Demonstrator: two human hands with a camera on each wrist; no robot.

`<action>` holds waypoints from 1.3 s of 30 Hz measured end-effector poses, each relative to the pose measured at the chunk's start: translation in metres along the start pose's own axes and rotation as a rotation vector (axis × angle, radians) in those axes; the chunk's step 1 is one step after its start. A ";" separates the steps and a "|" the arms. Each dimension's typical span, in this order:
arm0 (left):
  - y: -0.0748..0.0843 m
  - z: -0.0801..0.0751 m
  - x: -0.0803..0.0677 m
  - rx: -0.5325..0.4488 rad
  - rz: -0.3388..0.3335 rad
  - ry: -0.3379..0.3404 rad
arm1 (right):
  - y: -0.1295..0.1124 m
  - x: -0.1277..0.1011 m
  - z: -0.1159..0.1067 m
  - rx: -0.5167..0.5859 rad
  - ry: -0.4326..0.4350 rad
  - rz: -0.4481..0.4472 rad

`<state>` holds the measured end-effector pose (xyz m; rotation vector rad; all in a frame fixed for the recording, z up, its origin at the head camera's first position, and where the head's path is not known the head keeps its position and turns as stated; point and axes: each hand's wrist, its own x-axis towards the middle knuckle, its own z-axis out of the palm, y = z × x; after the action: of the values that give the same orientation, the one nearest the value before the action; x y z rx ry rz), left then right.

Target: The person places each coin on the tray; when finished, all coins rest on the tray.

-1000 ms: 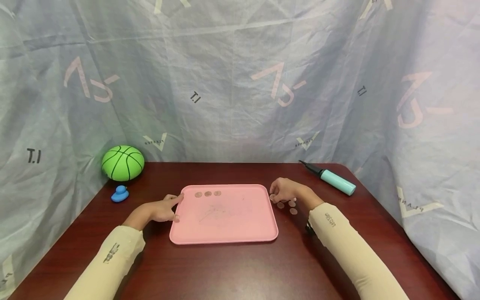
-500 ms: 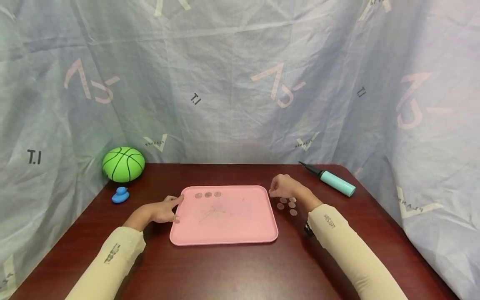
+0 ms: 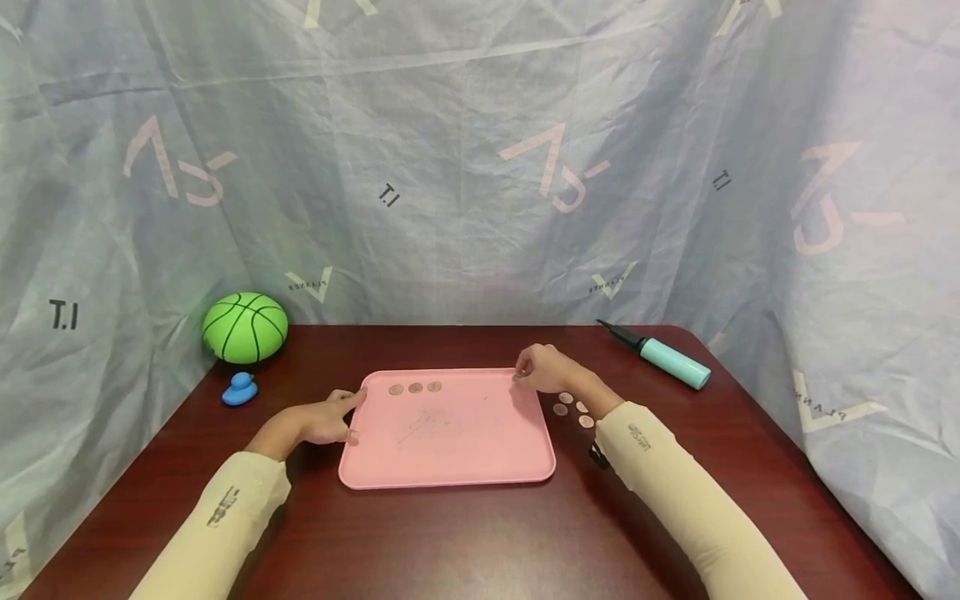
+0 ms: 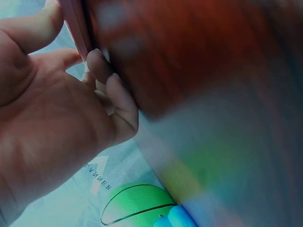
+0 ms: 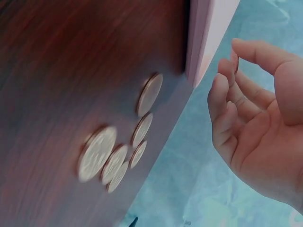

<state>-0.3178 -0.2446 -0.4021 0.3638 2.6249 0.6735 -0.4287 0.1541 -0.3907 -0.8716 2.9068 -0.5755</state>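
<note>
Left hand (image 3: 318,423) rested with relaxed fingers against the left rim of the flat pink plastic tray (image 3: 450,450) at centre table, while the right hand (image 3: 543,371), over the tray's far right corner, pinched a small round coin (image 5: 235,60) between thumb and fingertips.

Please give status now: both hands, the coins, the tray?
Left hand rests at the pink tray left rim. Right hand pinches a coin over the tray's right edge. Three coins on tray, loose coins on table. Nothing in the way.
</note>
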 end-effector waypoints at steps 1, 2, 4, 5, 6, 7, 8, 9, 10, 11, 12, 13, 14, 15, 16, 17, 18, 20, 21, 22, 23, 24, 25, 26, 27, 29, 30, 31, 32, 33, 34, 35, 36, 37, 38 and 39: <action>-0.001 0.000 0.000 0.001 0.005 -0.002 | -0.002 0.002 0.000 -0.006 -0.010 -0.003; -0.001 -0.001 0.001 0.013 0.010 -0.007 | -0.005 0.004 0.001 -0.011 -0.019 -0.007; -0.002 -0.001 0.001 0.022 0.025 -0.014 | -0.010 0.008 0.003 -0.027 -0.039 -0.017; -0.003 -0.002 0.001 0.027 0.034 -0.019 | -0.013 0.011 0.004 -0.030 -0.050 -0.021; -0.003 -0.002 0.001 0.028 0.036 -0.024 | -0.016 0.014 0.006 -0.040 -0.059 -0.022; -0.003 -0.002 0.001 0.027 0.037 -0.024 | -0.019 0.017 0.008 -0.048 -0.069 -0.028; -0.004 -0.002 0.001 0.023 0.038 -0.025 | -0.022 0.020 0.010 -0.055 -0.079 -0.034; -0.004 -0.002 0.001 0.009 0.037 -0.023 | -0.025 0.023 0.011 -0.061 -0.092 -0.035; -0.004 -0.002 0.002 -0.002 0.036 -0.022 | -0.029 0.024 0.013 -0.064 -0.109 -0.033; -0.003 -0.002 0.002 -0.009 0.030 -0.019 | -0.032 0.026 0.015 -0.068 -0.127 -0.031; -0.003 -0.001 0.002 -0.014 0.024 -0.017 | -0.034 0.028 0.017 -0.078 -0.145 -0.029; -0.003 0.000 0.003 -0.023 0.021 -0.014 | -0.037 0.029 0.019 -0.086 -0.164 -0.025; -0.002 0.000 0.003 -0.027 0.020 -0.013 | -0.040 0.030 0.021 -0.091 -0.179 -0.022; -0.002 0.000 0.003 -0.023 0.014 -0.014 | -0.042 0.032 0.023 -0.095 -0.192 -0.017; -0.002 0.000 0.003 -0.017 0.010 -0.015 | -0.044 0.033 0.025 -0.097 -0.204 -0.011; -0.002 0.000 0.002 -0.012 0.006 -0.015 | -0.046 0.035 0.027 -0.101 -0.214 -0.007; -0.001 0.000 0.002 -0.004 0.004 -0.017 | -0.049 0.036 0.028 -0.102 -0.223 -0.004; -0.001 -0.001 0.001 0.002 -0.003 -0.017 | -0.054 0.040 0.030 -0.096 -0.239 0.005; -0.001 -0.001 0.000 0.004 -0.007 -0.016 | -0.056 0.041 0.031 -0.093 -0.246 0.011; 0.000 -0.001 0.000 0.003 -0.006 -0.013 | -0.059 0.042 0.031 -0.089 -0.252 0.018; 0.000 -0.001 0.000 0.000 -0.008 -0.009 | -0.062 0.044 0.031 -0.091 -0.254 0.020; 0.000 0.000 0.000 -0.001 -0.008 -0.005 | -0.064 0.045 0.031 -0.088 -0.254 0.024; 0.000 0.000 -0.001 -0.003 -0.007 -0.003 | -0.066 0.047 0.033 -0.090 -0.252 0.028; 0.000 0.001 -0.001 -0.001 -0.004 -0.002 | -0.068 0.048 0.034 -0.091 -0.249 0.032; 0.000 0.001 -0.001 -0.001 -0.002 -0.002 | -0.070 0.049 0.036 -0.089 -0.248 0.035; -0.001 0.002 -0.001 -0.005 -0.009 -0.004 | -0.073 0.051 0.039 -0.086 -0.248 0.038; -0.001 0.002 -0.001 -0.007 -0.010 -0.005 | -0.074 0.053 0.040 -0.082 -0.247 0.041; -0.001 0.001 -0.002 -0.006 -0.009 -0.008 | -0.076 0.054 0.041 -0.081 -0.243 0.047; -0.002 0.001 -0.002 -0.004 -0.007 -0.010 | -0.078 0.054 0.042 -0.076 -0.240 0.051; -0.002 0.001 -0.002 -0.003 -0.014 -0.011 | -0.080 0.055 0.042 -0.065 -0.236 0.057; -0.001 0.001 -0.001 0.000 -0.018 -0.013 | -0.081 0.056 0.042 -0.059 -0.230 0.062; -0.002 0.001 -0.001 0.002 -0.019 -0.013 | -0.083 0.057 0.043 -0.058 -0.221 0.065; -0.002 0.001 0.000 0.005 -0.020 -0.013 | -0.084 0.058 0.043 -0.053 -0.216 0.074; -0.002 0.001 0.000 0.007 -0.016 -0.013 | -0.084 0.059 0.043 -0.048 -0.212 0.079; -0.002 0.001 0.001 0.002 -0.018 -0.013 | -0.085 0.060 0.044 -0.046 -0.212 0.080; -0.002 0.002 0.001 -0.007 -0.024 -0.010 | -0.085 0.061 0.044 -0.041 -0.209 0.081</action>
<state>-0.3185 -0.2455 -0.4050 0.3323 2.6127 0.6707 -0.4286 0.0406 -0.3975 -0.7633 2.7578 -0.3936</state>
